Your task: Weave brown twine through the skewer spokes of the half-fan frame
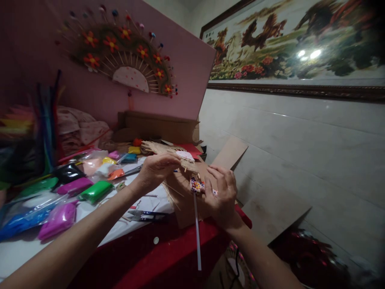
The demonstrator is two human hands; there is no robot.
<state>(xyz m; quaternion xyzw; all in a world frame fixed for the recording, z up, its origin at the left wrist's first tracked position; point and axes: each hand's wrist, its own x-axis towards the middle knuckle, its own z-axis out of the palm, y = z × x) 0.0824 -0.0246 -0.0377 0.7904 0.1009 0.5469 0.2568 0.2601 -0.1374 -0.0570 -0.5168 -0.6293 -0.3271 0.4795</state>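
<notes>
My left hand (156,170) is closed in a pinch on the edge of a small stick fan (188,163), made of thin wooden sticks with a pale pink dotted piece on it. My right hand (221,192) curls around a flower-patterned glue gun (197,185), partly hidden by the thumb and palm. From the glue gun's rear a long translucent glue stick (197,237) points down toward me. The two hands are close together over a brown cardboard sheet (183,212), with the fan just above the glue gun. Loose thin sticks (173,194) lie below the left hand.
Bags of coloured clay (96,192) cover the white table left of my arm. Thread snips (147,216) and scissors (132,170) lie nearby. A pink board (183,80) bearing a decorated fan (129,60) stands behind. A tiled wall (294,140) rises to the right.
</notes>
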